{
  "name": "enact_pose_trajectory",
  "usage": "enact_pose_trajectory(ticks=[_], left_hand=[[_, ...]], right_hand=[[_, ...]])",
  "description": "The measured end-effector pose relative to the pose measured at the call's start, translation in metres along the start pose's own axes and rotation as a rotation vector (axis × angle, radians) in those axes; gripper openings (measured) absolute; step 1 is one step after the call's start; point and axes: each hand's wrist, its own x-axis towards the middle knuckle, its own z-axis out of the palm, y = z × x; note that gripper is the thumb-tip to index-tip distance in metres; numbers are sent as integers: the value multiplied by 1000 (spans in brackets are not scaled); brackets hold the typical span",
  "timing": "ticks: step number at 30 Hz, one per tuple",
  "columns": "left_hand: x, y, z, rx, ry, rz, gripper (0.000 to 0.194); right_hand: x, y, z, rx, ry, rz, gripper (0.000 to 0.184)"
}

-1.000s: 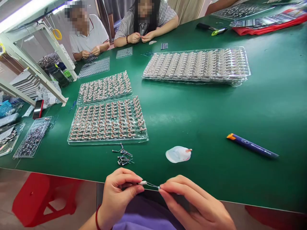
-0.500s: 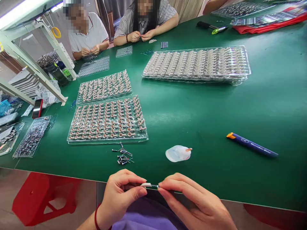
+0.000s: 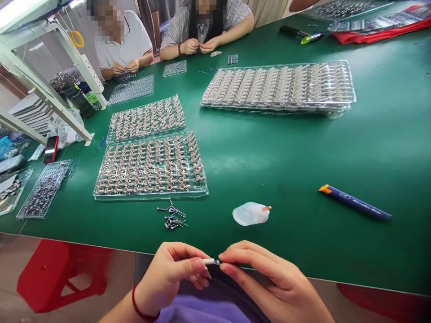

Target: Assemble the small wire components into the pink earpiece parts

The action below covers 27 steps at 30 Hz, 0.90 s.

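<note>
Pinching a short white tube (image 3: 208,261), the left hand (image 3: 171,271) has its thumb and forefinger closed together, other fingers curled loosely below. The right hand (image 3: 269,276) faces it, thumb and forefinger nearly together on a small dark wired part (image 3: 217,262) at the tube's end; how far it sits inside cannot be told. Both pieces are held up at the near edge of the green tabletop (image 3: 286,161), above a purple garment (image 3: 205,307). Beyond the left hand lies a small pile of wired parts (image 3: 174,220), just before a clear tray (image 3: 151,196) of pale cup-shaped pieces. A white pad (image 3: 248,214) lies beyond the right hand; a blue cutter (image 3: 358,204) with an orange end rests farther right.
</note>
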Motion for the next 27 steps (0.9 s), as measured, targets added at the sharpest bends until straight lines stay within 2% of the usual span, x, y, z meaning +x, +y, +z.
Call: enact_pose_trajectory(ticks=[6, 10, 16, 27], left_hand=[[2, 2, 0, 6, -10, -130, 41], [2, 4, 1, 95, -23, -124, 38], [3, 7, 2, 159, -57, -129, 34], [6, 11, 1, 39, -111, -324, 31]], right_hand=[[-1, -3, -1, -67, 14, -29, 6], [1, -5, -2, -56, -30, -25, 9], [-3, -2, -2, -100, -15, -29, 10], [-1, -3, -7, 59, -42, 50, 12]])
